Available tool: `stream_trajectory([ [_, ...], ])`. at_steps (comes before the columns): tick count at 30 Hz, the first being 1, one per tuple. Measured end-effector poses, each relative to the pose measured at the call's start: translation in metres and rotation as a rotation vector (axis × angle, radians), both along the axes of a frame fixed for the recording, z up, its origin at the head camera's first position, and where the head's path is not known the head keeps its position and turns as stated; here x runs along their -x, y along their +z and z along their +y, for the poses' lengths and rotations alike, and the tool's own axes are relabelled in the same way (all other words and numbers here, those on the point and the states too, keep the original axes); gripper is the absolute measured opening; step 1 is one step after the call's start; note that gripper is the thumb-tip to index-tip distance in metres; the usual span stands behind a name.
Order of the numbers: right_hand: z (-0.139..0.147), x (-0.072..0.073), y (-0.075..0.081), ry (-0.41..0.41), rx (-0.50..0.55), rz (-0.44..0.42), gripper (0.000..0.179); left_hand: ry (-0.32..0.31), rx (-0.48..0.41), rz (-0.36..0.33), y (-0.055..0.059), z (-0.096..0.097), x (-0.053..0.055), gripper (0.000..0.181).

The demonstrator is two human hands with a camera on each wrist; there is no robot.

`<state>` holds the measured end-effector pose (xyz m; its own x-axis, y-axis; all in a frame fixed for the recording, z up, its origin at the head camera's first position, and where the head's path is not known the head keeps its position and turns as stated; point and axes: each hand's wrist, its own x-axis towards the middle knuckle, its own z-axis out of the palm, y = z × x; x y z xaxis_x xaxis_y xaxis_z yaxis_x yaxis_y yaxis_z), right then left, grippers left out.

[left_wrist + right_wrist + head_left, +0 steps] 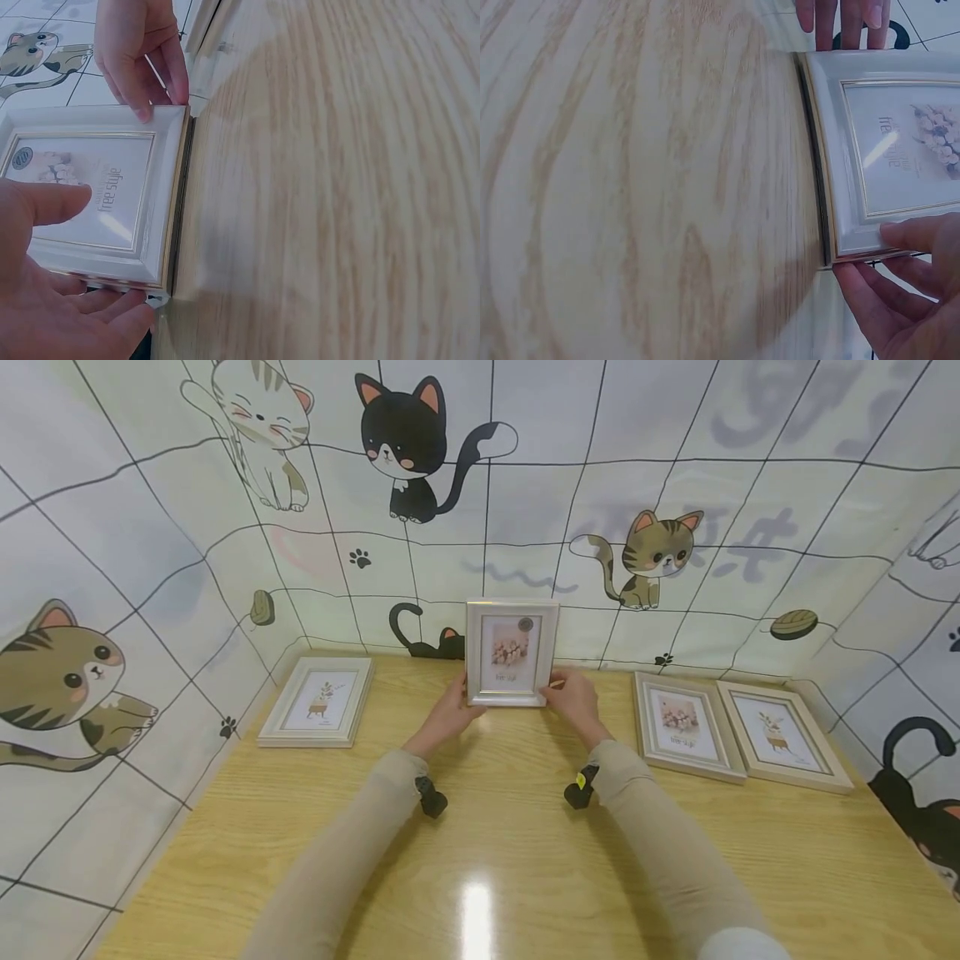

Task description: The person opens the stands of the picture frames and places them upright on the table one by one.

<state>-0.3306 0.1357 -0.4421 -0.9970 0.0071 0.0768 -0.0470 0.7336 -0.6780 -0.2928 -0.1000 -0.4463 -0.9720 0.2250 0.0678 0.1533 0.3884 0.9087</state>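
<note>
A whitish picture frame (pixel 512 635) with a pink flower print stands upright near the table's back edge. My right hand (pixel 576 702) pinches its lower right side, the thumb on the front border and the fingers behind, as the right wrist view shows. My left hand (pixel 67 292) is at the frame's left side with fairly straight fingers touching that edge. Its thumb (pixel 64 202) sticks out in front of the glass, apart from it in the right wrist view. Behind the frame, the back is hidden.
Another frame (pixel 315 703) with a plant print lies at the table's left. Two more lie side by side at the right: a flower-print frame (pixel 686 727) and a pale wooden frame (pixel 783 737). A cat-patterned sheet (pixel 525 510) covers the walls behind the wooden table (pixel 495 827).
</note>
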Motion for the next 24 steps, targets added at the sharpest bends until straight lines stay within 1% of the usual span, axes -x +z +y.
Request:
stream_trajectory([
  [3,0.000,0.000,0.000,0.026,-0.028,-0.010,0.033,0.029,0.020,-0.021,0.001,-0.001,-0.003,0.076],
  [10,-0.001,-0.001,0.004,0.091,-0.108,-0.025,0.036,0.060,0.065,-0.020,0.002,-0.003,-0.006,0.072],
  [13,-0.002,-0.003,0.007,0.107,-0.125,-0.052,0.038,0.081,0.086,-0.026,0.003,-0.004,-0.006,0.072],
  [17,-0.002,-0.007,0.010,0.134,-0.133,-0.070,0.043,0.089,0.112,-0.029,0.005,-0.006,-0.007,0.071],
  [21,0.001,-0.012,0.012,0.146,-0.137,-0.083,0.051,0.118,0.211,-0.021,0.009,-0.012,-0.009,0.068],
  [24,0.004,-0.017,0.016,0.147,-0.171,-0.064,0.054,0.148,0.263,-0.014,0.014,-0.024,-0.010,0.065],
])
